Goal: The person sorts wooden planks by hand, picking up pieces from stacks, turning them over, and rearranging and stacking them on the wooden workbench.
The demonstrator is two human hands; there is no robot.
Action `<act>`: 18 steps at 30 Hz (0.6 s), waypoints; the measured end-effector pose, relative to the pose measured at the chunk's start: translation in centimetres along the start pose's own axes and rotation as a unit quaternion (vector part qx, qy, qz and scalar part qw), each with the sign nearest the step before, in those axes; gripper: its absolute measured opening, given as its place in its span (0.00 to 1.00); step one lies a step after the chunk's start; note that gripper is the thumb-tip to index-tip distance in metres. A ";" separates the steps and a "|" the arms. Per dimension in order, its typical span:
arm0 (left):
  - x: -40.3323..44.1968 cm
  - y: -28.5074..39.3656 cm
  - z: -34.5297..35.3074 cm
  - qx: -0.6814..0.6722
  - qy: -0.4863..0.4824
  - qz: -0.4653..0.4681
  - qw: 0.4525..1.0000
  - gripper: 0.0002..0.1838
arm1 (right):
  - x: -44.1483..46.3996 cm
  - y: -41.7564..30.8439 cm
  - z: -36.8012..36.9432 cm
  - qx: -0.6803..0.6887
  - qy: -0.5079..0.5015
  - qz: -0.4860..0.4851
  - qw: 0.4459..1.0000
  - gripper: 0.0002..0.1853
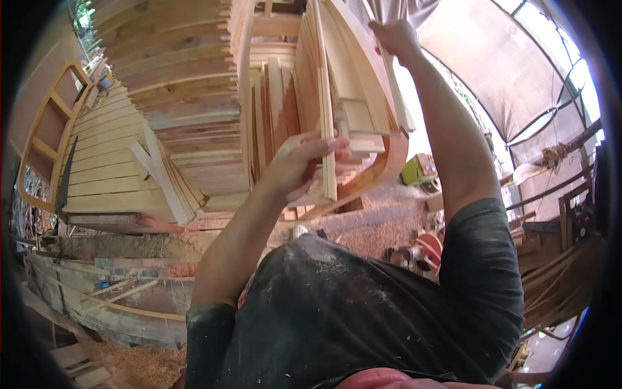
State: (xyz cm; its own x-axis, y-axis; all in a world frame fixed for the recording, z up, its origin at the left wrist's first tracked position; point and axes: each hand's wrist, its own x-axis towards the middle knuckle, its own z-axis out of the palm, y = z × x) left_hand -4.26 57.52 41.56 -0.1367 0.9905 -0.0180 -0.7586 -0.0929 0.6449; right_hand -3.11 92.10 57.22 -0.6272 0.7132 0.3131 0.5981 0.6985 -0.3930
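Observation:
My left hand is closed around the near end of a long, thin wooden strip, fingers curled over its edge. This strip runs away from me along a stack of pale boards. Farther off at the upper right, my right hand grips another narrow wooden slat at the outer side of the stack. Part of that slat is hidden by the hand. Short block ends show between the two strips.
Large stacks of planks and a fan of pale boards lie to the left, beside a wooden frame. Sawdust covers the ground. A yellow-green object and a power tool sit on the right.

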 end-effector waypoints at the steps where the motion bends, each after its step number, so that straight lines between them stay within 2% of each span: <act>1: 0.2 -0.2 0.0 -0.014 0.001 -0.002 1.000 0.28 | -1.0 -0.5 0.2 0.098 0.002 0.023 0.995 0.27; 3: 0.5 -0.2 0.1 -0.033 -0.003 0.002 0.999 0.28 | -2.4 -2.2 0.9 0.290 0.022 0.063 0.955 0.24; 7: 0.5 1.1 0.9 0.044 0.021 0.028 0.998 0.26 | -4.8 -3.4 2.7 0.183 0.004 0.026 0.983 0.19; 9: 0.2 1.4 1.8 0.066 0.032 0.046 0.996 0.25 | -6.0 -4.3 4.1 0.285 0.014 0.019 0.958 0.20; 12: 0.3 1.6 1.2 0.113 -0.032 0.061 0.991 0.27 | -8.3 -6.3 4.7 0.297 0.077 -0.009 0.952 0.22; 14: -0.2 2.2 1.3 0.166 -0.038 0.052 0.984 0.25 | -9.5 -7.2 4.6 0.391 0.073 0.016 0.917 0.21; 16: -0.3 2.3 1.0 0.213 -0.027 0.058 0.975 0.24 | -11.2 -8.6 3.9 0.384 0.080 0.026 0.920 0.22; 17: -0.9 2.6 2.2 0.182 -0.019 0.071 0.980 0.25 | -11.8 -8.7 4.1 0.309 0.126 -0.017 0.942 0.24; 18: -1.2 3.0 2.4 0.200 -0.020 0.068 0.977 0.26 | -12.3 -8.9 4.0 0.318 0.126 -0.016 0.939 0.24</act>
State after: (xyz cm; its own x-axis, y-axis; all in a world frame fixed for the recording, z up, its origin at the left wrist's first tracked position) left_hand -4.85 56.33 45.40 -0.1878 0.9756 0.1137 -0.4237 -0.1849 0.8867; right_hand -2.72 76.91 53.40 -0.4533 0.7393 0.4979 0.1103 0.6008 -0.7917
